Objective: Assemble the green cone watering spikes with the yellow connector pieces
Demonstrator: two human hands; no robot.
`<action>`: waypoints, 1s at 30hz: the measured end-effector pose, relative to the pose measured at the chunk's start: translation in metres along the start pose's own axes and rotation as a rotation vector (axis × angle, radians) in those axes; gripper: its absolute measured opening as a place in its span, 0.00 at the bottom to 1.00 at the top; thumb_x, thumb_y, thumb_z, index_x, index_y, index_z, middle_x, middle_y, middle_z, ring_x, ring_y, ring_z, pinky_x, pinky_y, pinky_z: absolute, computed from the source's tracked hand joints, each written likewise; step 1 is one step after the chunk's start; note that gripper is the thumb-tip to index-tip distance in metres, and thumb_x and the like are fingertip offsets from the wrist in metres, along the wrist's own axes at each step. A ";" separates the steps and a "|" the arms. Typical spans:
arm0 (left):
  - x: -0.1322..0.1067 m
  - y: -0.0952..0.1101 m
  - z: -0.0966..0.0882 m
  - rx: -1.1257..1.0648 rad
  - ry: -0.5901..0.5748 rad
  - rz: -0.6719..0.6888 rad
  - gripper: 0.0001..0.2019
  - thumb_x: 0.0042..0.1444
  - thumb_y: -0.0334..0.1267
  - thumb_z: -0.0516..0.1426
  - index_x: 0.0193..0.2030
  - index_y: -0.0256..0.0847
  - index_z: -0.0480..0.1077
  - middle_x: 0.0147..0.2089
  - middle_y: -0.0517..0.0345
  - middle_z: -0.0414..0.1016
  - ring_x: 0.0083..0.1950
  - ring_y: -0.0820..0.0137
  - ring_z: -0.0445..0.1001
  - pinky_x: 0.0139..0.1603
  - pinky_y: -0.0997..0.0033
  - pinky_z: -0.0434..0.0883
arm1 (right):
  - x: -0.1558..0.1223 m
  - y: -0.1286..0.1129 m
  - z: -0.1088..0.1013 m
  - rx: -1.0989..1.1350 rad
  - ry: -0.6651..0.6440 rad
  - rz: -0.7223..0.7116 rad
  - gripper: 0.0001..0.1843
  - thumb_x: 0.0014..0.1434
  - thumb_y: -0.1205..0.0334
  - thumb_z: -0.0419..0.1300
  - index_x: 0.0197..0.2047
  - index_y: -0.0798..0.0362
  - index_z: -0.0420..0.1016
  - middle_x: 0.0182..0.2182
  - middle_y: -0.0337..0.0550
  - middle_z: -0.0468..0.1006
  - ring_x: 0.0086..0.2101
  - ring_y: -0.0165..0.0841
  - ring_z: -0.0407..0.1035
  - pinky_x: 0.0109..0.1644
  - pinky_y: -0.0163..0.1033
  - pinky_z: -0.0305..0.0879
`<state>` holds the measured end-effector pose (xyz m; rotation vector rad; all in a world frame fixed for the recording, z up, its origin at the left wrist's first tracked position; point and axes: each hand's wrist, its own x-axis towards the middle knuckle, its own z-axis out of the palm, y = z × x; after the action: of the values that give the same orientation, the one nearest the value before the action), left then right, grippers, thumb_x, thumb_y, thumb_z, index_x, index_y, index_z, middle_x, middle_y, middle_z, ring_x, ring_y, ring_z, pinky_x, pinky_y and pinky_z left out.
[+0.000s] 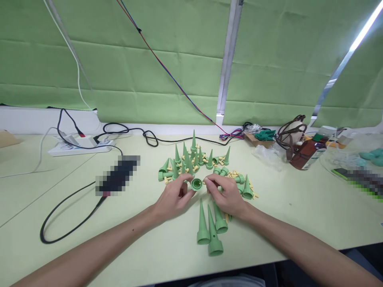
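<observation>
My left hand (176, 194) grips a green plastic watering spike (196, 184) by its round cap end. The hollow open end faces me, and the rest of that spike is hidden behind it. Close beside the rim, my right hand (224, 193) pinches a small yellow peg (204, 182), mostly covered by the fingertips. Below the hands lie finished-looking green spikes (202, 225), their points away from me. Beyond the hands, several more green spikes (194, 143) stand or lie in a heap, with loose yellow pegs (235, 174) scattered among them.
At left are a blurred dark device (118, 175) with a looped black cable and a white power strip (80, 146). To the right stand a brown bottle (308, 153), clear plastic wrap (267, 155) and green gloves (265, 134). Cables run along the back wall.
</observation>
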<state>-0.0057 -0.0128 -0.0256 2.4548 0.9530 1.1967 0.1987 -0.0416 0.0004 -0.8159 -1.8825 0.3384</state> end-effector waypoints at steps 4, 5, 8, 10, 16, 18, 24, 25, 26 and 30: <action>0.003 0.003 -0.003 -0.004 0.007 0.048 0.05 0.66 0.35 0.50 0.43 0.39 0.66 0.25 0.63 0.68 0.24 0.75 0.64 0.25 0.77 0.61 | 0.001 -0.001 -0.001 0.008 0.038 0.025 0.13 0.69 0.63 0.50 0.33 0.52 0.69 0.23 0.38 0.70 0.22 0.28 0.63 0.29 0.35 0.61; 0.004 0.004 -0.004 -0.010 0.010 0.088 0.08 0.67 0.34 0.48 0.39 0.39 0.67 0.27 0.60 0.69 0.26 0.74 0.67 0.28 0.75 0.63 | 0.001 -0.001 -0.001 0.010 0.040 0.025 0.13 0.69 0.63 0.50 0.33 0.52 0.69 0.23 0.38 0.70 0.22 0.28 0.64 0.29 0.35 0.62; 0.007 0.004 -0.006 -0.055 0.013 0.187 0.18 0.69 0.33 0.42 0.29 0.39 0.65 0.25 0.58 0.68 0.26 0.74 0.66 0.30 0.75 0.63 | 0.000 -0.001 -0.001 0.009 0.025 0.005 0.13 0.69 0.64 0.50 0.34 0.52 0.70 0.23 0.38 0.70 0.24 0.29 0.65 0.30 0.35 0.62; 0.007 0.002 -0.006 -0.071 0.016 0.223 0.21 0.70 0.32 0.40 0.27 0.39 0.63 0.22 0.59 0.65 0.24 0.75 0.64 0.27 0.75 0.61 | 0.000 -0.001 0.000 0.011 0.012 -0.017 0.13 0.69 0.64 0.49 0.35 0.52 0.71 0.24 0.39 0.72 0.25 0.29 0.66 0.31 0.35 0.63; 0.007 -0.002 -0.004 -0.102 0.036 0.305 0.24 0.71 0.34 0.39 0.21 0.39 0.58 0.19 0.62 0.60 0.20 0.76 0.58 0.23 0.75 0.56 | -0.001 0.001 0.002 0.037 0.028 -0.111 0.11 0.69 0.66 0.51 0.38 0.53 0.73 0.25 0.40 0.72 0.26 0.29 0.66 0.31 0.35 0.63; 0.007 -0.003 -0.004 -0.096 0.022 0.307 0.24 0.71 0.34 0.40 0.21 0.39 0.56 0.19 0.62 0.58 0.20 0.76 0.56 0.23 0.74 0.55 | -0.001 0.001 0.002 0.041 0.011 -0.134 0.11 0.68 0.66 0.51 0.38 0.53 0.74 0.25 0.40 0.73 0.26 0.30 0.66 0.31 0.35 0.64; 0.005 -0.003 -0.005 -0.107 0.033 0.307 0.22 0.70 0.33 0.41 0.23 0.38 0.60 0.21 0.62 0.62 0.21 0.77 0.58 0.24 0.76 0.56 | 0.000 0.000 0.002 0.071 0.000 -0.139 0.10 0.68 0.67 0.52 0.41 0.53 0.75 0.27 0.41 0.75 0.28 0.30 0.68 0.32 0.35 0.66; 0.005 -0.002 -0.005 -0.113 0.032 0.307 0.22 0.70 0.33 0.41 0.23 0.38 0.61 0.21 0.62 0.63 0.21 0.77 0.59 0.25 0.76 0.57 | 0.000 0.000 0.002 0.076 0.000 -0.137 0.10 0.68 0.67 0.52 0.41 0.53 0.75 0.27 0.42 0.75 0.28 0.30 0.68 0.33 0.35 0.66; 0.005 -0.002 -0.005 -0.121 0.027 0.304 0.22 0.70 0.33 0.41 0.24 0.38 0.62 0.21 0.61 0.64 0.22 0.77 0.59 0.25 0.77 0.57 | 0.000 0.000 0.002 0.081 -0.001 -0.137 0.10 0.68 0.67 0.52 0.41 0.53 0.75 0.28 0.42 0.75 0.28 0.30 0.69 0.33 0.35 0.66; 0.006 -0.001 -0.007 -0.145 -0.034 0.268 0.22 0.70 0.35 0.41 0.26 0.37 0.64 0.24 0.59 0.66 0.23 0.77 0.62 0.27 0.77 0.60 | 0.000 0.000 0.001 0.094 -0.021 -0.120 0.10 0.68 0.67 0.52 0.41 0.54 0.75 0.28 0.42 0.75 0.29 0.30 0.68 0.33 0.35 0.65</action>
<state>-0.0091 -0.0085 -0.0177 2.5326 0.5180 1.2506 0.1976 -0.0413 0.0002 -0.6355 -1.9108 0.3592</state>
